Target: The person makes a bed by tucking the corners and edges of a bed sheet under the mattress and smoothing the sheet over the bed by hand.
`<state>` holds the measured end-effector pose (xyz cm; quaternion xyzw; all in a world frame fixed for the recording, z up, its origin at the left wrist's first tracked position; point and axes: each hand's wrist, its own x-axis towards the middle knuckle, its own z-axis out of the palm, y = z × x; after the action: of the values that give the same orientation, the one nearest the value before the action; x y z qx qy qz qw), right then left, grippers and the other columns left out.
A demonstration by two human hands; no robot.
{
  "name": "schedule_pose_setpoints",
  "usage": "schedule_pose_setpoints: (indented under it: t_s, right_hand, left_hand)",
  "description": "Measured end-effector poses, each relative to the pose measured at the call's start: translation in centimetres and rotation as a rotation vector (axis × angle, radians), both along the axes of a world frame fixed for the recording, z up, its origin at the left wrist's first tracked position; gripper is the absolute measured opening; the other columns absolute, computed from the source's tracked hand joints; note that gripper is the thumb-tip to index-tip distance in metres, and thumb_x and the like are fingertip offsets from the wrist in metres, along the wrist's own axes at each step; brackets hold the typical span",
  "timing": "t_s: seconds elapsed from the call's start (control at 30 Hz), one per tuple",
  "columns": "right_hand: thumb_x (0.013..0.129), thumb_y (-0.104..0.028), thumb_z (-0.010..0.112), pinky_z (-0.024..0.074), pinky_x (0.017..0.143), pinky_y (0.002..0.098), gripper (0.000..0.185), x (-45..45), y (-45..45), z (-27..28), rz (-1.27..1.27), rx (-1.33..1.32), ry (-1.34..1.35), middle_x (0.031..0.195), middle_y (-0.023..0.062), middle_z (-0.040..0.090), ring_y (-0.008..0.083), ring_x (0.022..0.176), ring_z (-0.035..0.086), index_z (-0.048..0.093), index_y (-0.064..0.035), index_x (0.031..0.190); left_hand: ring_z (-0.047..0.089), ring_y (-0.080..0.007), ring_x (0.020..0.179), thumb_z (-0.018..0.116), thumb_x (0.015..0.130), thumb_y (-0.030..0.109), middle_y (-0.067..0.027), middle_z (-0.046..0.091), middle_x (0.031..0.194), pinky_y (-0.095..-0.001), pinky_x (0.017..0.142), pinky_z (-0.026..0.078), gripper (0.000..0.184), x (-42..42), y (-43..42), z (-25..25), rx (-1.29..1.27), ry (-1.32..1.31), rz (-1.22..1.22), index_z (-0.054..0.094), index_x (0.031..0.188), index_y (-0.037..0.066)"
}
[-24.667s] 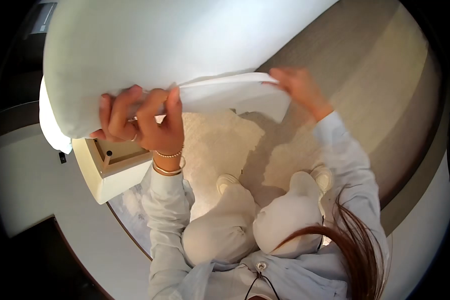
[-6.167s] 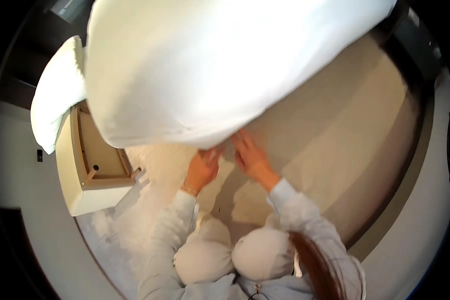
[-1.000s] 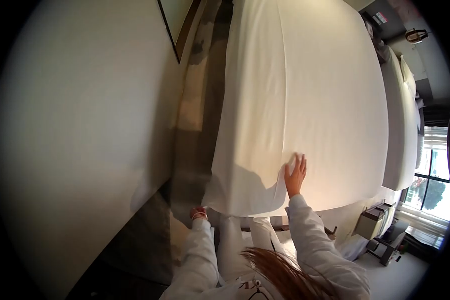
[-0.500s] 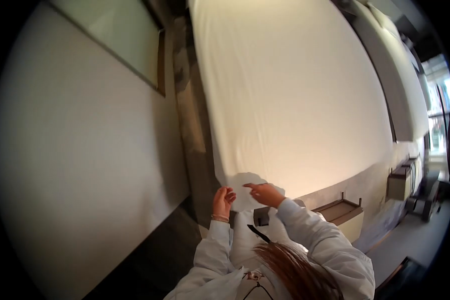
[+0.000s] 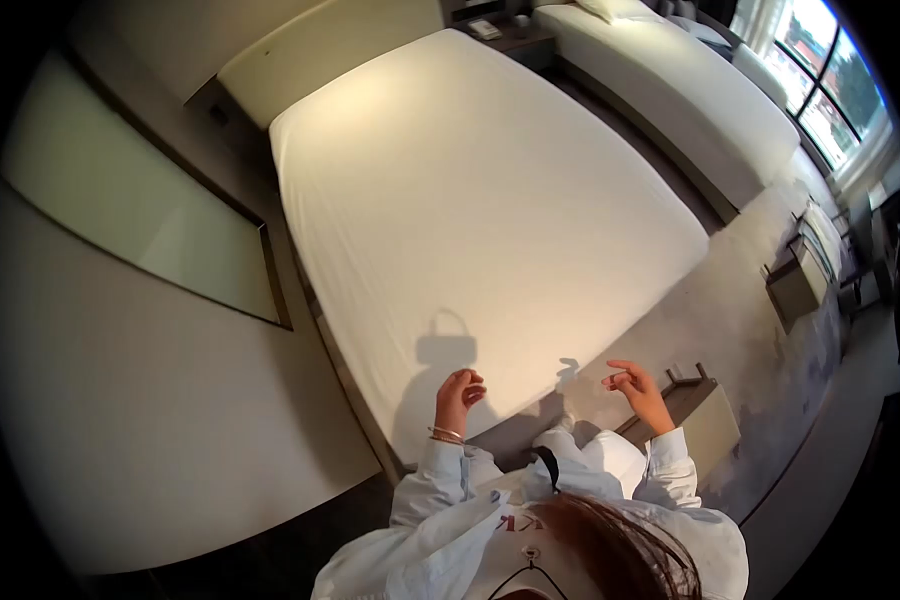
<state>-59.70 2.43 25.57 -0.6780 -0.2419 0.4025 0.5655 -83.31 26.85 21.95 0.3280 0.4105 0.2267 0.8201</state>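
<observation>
Sheet (image 5: 500, 200) covers nearer of two beds (image 5: 665, 95).
Near it, left hand (image 5: 458, 398) half-curls empty fingers; right hand (image 5: 640, 388) parts its fingers.

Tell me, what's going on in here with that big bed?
A person is standing at the foot of a white-sheeted bed, with nothing visible in either hand. The left hand hovers over the near end of the bed; the right hand is raised past its edge, above the floor. The sheet looks mostly smooth, with light creases along the left side. A stool lies near the foot, legs exposed.
</observation>
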Motion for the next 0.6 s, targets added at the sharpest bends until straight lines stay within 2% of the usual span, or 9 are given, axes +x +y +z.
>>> schedule_pose_setpoints:
  t_s: [0.1,0.23,0.3,0.33,0.43,0.5,0.6]
  right_hand:
    - [0.089,-0.004,0.043,0.0470,0.080,0.0264,0.031,5.0,-7.5,0.6,-0.165,0.020,0.022,0.085,0.0074,0.063,0.0123,0.084,0.059,0.050,0.0025,0.118]
    - [0.089,-0.005,0.044,0.0466,0.079,0.0253,0.030,9.7,-15.4,1.3,-0.346,0.066,-0.038,0.086,0.0059,0.063,0.0118,0.083,0.059,0.051,0.0022,0.117]
    - [0.088,-0.005,0.044,0.0466,0.079,0.0256,0.029,9.9,-17.3,0.3,-0.423,0.037,-0.062,0.086,0.0062,0.063,0.0116,0.085,0.059,0.052,0.0023,0.116]
    - [0.088,-0.004,0.044,0.0465,0.079,0.0258,0.029,10.9,-18.7,0.1,-0.441,0.052,-0.052,0.088,0.0073,0.063,0.0120,0.085,0.058,0.052,0.0024,0.115]
    - [0.089,-0.005,0.045,0.0462,0.080,0.0258,0.028,14.0,-20.1,-0.9,-0.548,0.110,-0.023,0.090,0.0087,0.063,0.0126,0.084,0.059,0.052,0.0025,0.115]
    - [0.090,-0.007,0.047,0.0456,0.080,0.0251,0.027,15.4,-20.2,-1.0,-0.608,0.127,-0.026,0.092,0.0098,0.063,0.0127,0.083,0.059,0.052,0.0026,0.114]
    - [0.091,-0.013,0.048,0.0455,0.074,0.0235,0.025,18.7,-21.1,0.1,-0.807,0.189,0.026,0.089,0.0090,0.064,0.0120,0.079,0.059,0.055,0.0022,0.110]
  left_hand:
    - [0.060,-0.0129,0.071,0.054,0.088,0.023,-0.0044,0.061,0.082,-0.0243,0.066,0.049,0.018,7.6,-2.6,0.1,0.056,0.090,-0.059,0.058,0.096,0.007]
    - [0.060,-0.0132,0.071,0.054,0.088,0.022,-0.0047,0.061,0.083,-0.0242,0.066,0.049,0.019,17.7,-6.9,2.8,0.103,0.024,-0.220,0.057,0.097,0.006]
    - [0.060,-0.0125,0.071,0.054,0.089,0.022,-0.0046,0.061,0.083,-0.0241,0.066,0.050,0.019,20.2,-7.1,3.6,0.108,-0.057,-0.284,0.057,0.097,0.005]
    - [0.062,-0.0129,0.069,0.053,0.089,0.020,-0.0044,0.060,0.082,-0.0240,0.062,0.052,0.017,22.2,-7.7,3.9,0.115,-0.092,-0.292,0.056,0.099,0.006]
    - [0.061,-0.0129,0.068,0.055,0.088,0.020,-0.0042,0.060,0.081,-0.0239,0.061,0.051,0.018,27.6,-7.2,3.4,0.162,-0.084,-0.333,0.057,0.098,0.006]
    - [0.059,-0.0113,0.061,0.055,0.087,0.019,-0.0039,0.060,0.078,-0.0205,0.054,0.050,0.017,30.8,-6.6,2.1,0.182,-0.041,-0.245,0.058,0.097,0.005]
    - [0.058,-0.0118,0.063,0.057,0.084,0.020,-0.0017,0.059,0.078,-0.0211,0.057,0.048,0.018,37.1,-5.4,0.1,0.168,0.067,-0.140,0.060,0.096,0.007]
